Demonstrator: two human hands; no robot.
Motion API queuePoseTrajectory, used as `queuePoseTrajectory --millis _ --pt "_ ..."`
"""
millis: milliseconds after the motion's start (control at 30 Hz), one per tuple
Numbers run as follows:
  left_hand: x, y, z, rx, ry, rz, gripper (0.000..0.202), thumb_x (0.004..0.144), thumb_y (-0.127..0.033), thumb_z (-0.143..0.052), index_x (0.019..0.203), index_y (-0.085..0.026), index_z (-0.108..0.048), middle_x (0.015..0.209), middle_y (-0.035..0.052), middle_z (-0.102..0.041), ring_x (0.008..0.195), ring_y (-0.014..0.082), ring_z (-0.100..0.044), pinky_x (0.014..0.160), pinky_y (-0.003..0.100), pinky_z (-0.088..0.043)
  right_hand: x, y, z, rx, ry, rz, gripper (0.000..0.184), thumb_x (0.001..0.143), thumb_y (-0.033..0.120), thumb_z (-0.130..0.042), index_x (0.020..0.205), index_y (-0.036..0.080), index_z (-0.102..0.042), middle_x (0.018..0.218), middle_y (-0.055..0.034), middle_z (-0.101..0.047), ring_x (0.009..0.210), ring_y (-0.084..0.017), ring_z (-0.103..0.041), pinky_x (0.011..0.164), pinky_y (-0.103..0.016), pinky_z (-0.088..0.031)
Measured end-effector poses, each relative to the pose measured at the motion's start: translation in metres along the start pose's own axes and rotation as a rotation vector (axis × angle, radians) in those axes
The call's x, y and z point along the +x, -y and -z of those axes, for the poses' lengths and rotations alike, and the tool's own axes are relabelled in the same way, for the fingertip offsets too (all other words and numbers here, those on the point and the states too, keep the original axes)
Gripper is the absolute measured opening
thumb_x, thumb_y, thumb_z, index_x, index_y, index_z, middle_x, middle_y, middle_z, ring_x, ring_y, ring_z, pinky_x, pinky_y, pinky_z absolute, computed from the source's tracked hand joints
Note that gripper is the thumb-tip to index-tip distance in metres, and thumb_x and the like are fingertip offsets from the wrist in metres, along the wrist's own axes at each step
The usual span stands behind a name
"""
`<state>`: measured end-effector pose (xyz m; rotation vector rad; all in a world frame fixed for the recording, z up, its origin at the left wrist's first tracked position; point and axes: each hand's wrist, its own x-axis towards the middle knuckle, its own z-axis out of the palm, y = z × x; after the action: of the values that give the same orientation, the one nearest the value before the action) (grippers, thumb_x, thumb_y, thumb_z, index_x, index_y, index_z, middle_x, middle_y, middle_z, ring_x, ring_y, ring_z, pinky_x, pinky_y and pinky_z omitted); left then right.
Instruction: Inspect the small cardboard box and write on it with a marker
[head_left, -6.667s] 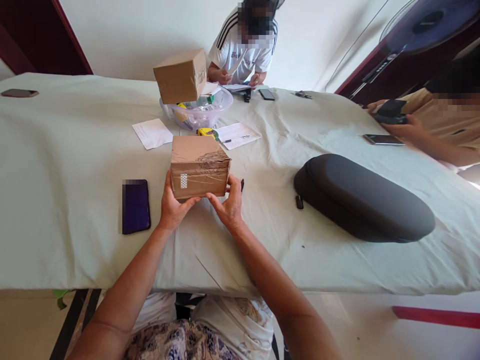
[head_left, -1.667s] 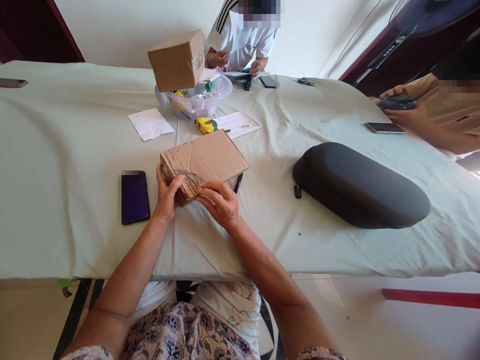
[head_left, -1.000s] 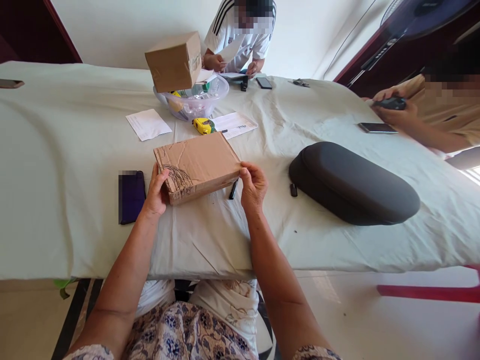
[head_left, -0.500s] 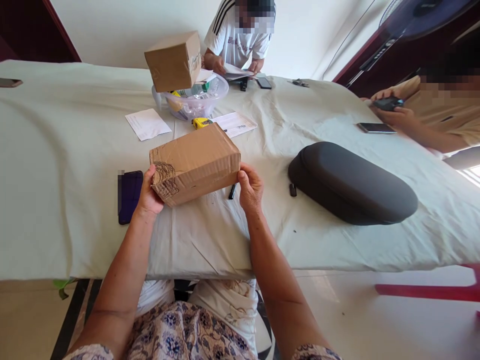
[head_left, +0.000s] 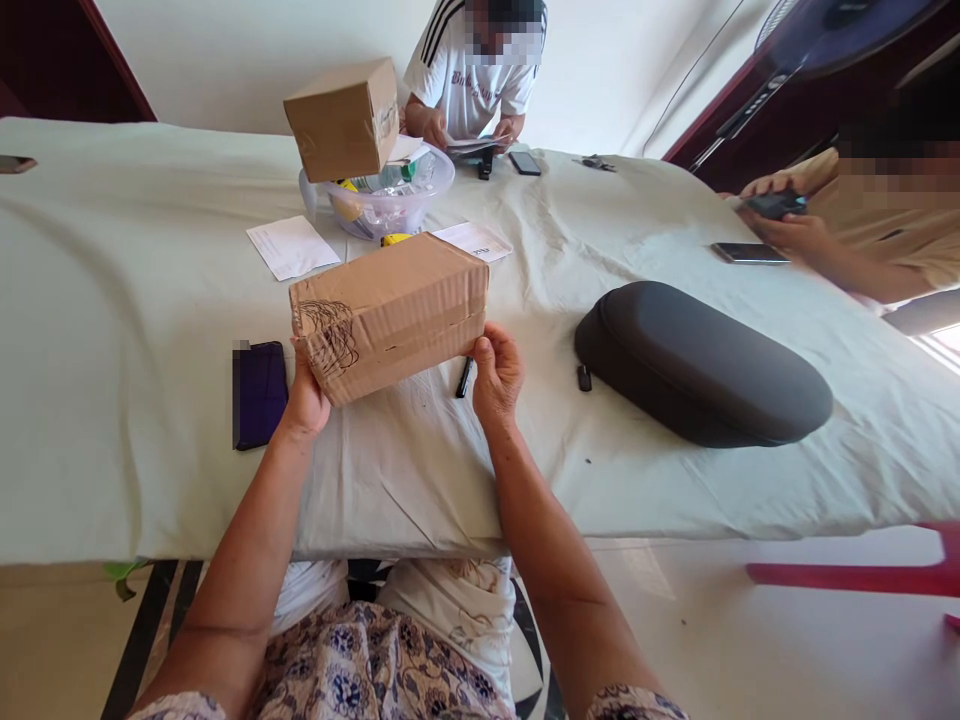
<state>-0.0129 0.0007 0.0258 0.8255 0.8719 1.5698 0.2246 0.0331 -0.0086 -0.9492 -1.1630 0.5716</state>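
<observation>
I hold a taped brown cardboard box a little above the cloth-covered table, tilted with its long side facing me. My left hand grips its left end, which bears dark scribbles. My right hand grips the lower right corner, fingers curled. A black marker lies on the cloth just under the box, beside my right hand. A dark phone lies to the left of my left hand.
A large black oval case lies to the right. Farther back stand a clear plastic bowl with a second cardboard box on it, and paper sheets. One person sits opposite, another person at the right holds a phone.
I turned the box from upright to lying on its side, then lifted it off the cloth and tipped it toward me. My right hand moved from the front to the right corner.
</observation>
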Motion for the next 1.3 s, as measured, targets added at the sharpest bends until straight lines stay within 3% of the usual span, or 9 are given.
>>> queuePoseTrajectory --millis 100,233,400,500,667,800,967,1067,1300 --pt "0.001 0.001 -0.001 -0.011 -0.051 -0.044 0.077 0.070 -0.088 -0.060 0.122 -0.032 -0.068 0.147 0.0048 -0.061 0.153 0.0290 -0.038 0.117 0.045 -0.046 -0.003 0.001 -0.005 0.008 -0.019 0.000 0.033 0.092 0.053 -0.061 0.104 0.024 -0.068 0.093 -0.0020 -0.071 0.072 -0.012 -0.065 0.068 -0.028 -0.058" --pt "-0.002 0.003 0.001 -0.004 -0.096 -0.219 0.076 0.076 -0.084 -0.058 0.131 -0.032 -0.058 0.154 0.0068 -0.053 0.150 0.0275 -0.042 0.120 0.044 -0.041 -0.005 0.004 -0.007 -0.009 -0.082 -0.043 0.031 0.093 0.052 -0.059 0.105 0.024 -0.066 0.089 0.0008 -0.067 0.065 -0.009 -0.062 0.063 -0.025 -0.056" --pt "-0.011 0.008 0.000 0.283 0.110 -0.378 0.088 0.072 -0.075 -0.073 0.143 -0.030 -0.048 0.154 0.0110 -0.049 0.149 0.0307 -0.042 0.123 0.043 -0.034 -0.004 0.002 -0.005 -0.051 -0.134 -0.074 0.032 0.093 0.052 -0.059 0.109 0.025 -0.062 0.083 0.0039 -0.060 0.064 -0.008 -0.060 0.060 -0.021 -0.053" --pt "-0.016 0.008 -0.005 0.429 0.084 -0.376 0.089 0.073 -0.060 -0.082 0.147 -0.028 -0.043 0.157 0.0126 -0.045 0.149 0.0321 -0.040 0.125 0.045 -0.030 -0.007 0.002 -0.006 -0.158 -0.171 -0.052 0.035 0.091 0.054 -0.061 0.108 0.023 -0.061 0.089 0.0017 -0.059 0.068 -0.009 -0.058 0.062 -0.022 -0.051" --pt "-0.022 0.013 -0.013 0.531 -0.053 -0.397 0.096 0.065 -0.059 -0.087 0.143 -0.024 -0.043 0.151 0.0162 -0.048 0.142 0.0353 -0.047 0.121 0.049 -0.034 -0.021 0.006 -0.016 -0.341 -0.138 0.036 0.071 0.073 0.059 -0.080 0.128 0.024 -0.051 0.115 -0.0063 -0.056 0.081 -0.014 -0.060 0.062 -0.026 -0.051" --pt "-0.027 0.023 -0.018 0.600 -0.128 -0.482 0.105 0.056 -0.058 -0.092 0.141 -0.023 -0.041 0.153 0.0187 -0.042 0.145 0.0366 -0.043 0.121 0.050 -0.034 -0.032 0.003 -0.025 -0.446 -0.073 0.120 0.099 0.065 0.066 -0.083 0.144 0.027 -0.038 0.128 -0.0123 -0.049 0.088 -0.017 -0.059 0.063 -0.029 -0.053" --pt "-0.031 0.030 -0.022 0.668 -0.207 -0.547 0.102 0.057 -0.051 -0.094 0.138 -0.022 -0.039 0.152 0.0208 -0.041 0.146 0.0360 -0.041 0.124 0.051 -0.031 -0.037 -0.001 -0.029 -0.461 -0.018 0.029 0.115 0.061 0.067 -0.085 0.152 0.023 -0.030 0.131 -0.0161 -0.049 0.100 -0.024 -0.058 0.073 -0.035 -0.055" --pt "-0.030 0.027 -0.022 0.666 -0.239 -0.522 0.098 0.061 -0.050 -0.093 0.138 -0.022 -0.040 0.151 0.0195 -0.044 0.145 0.0349 -0.043 0.123 0.050 -0.031 -0.035 0.001 -0.029 -0.443 -0.032 -0.014 0.106 0.063 0.064 -0.085 0.148 0.023 -0.037 0.129 -0.0146 -0.052 0.097 -0.022 -0.060 0.075 -0.036 -0.055" --pt "-0.028 0.014 -0.018 0.605 -0.253 -0.439 0.096 0.063 -0.058 -0.089 0.141 -0.024 -0.044 0.148 0.0146 -0.052 0.142 0.0334 -0.048 0.123 0.047 -0.032 -0.018 0.005 -0.017 -0.291 -0.100 -0.005 0.043 0.088 0.053 -0.065 0.119 0.023 -0.060 0.103 -0.0027 -0.063 0.075 -0.012 -0.059 0.072 -0.028 -0.052"
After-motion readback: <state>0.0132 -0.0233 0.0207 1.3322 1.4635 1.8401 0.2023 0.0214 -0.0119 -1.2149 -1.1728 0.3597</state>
